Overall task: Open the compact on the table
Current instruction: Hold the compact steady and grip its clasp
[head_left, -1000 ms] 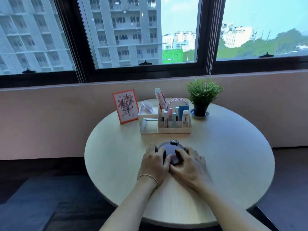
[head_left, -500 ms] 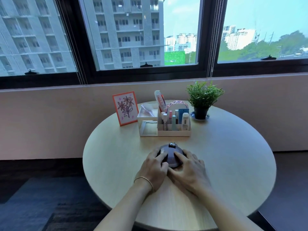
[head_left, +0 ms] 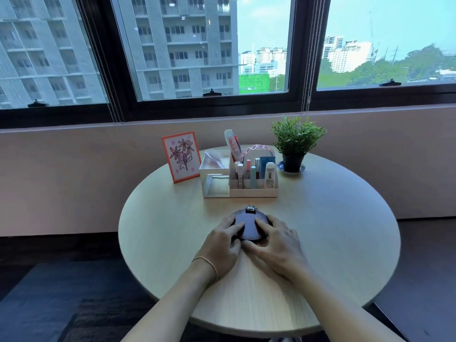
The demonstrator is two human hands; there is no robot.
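The dark round compact lies flat and closed near the centre of the round wooden table, its metal hinge pointing to 12 o'clock. Both hands are on it: the left hand cups its 9 o'clock side with fingers laid over the lid, and the right hand grips the 3 o'clock side, thumb tucked at the near rim around 6 o'clock. A thin bracelet circles the left wrist.

At 12 o'clock from the compact stands a white organiser. Its right compartments hold upright tubes and bottles, with a comb and a pink headband rising behind them. Its left rear compartment holds a hairbrush; whether the left front tray holds anything I cannot tell. A flower card in an orange frame stands at 11 o'clock, and a potted plant on a saucer at 1 o'clock
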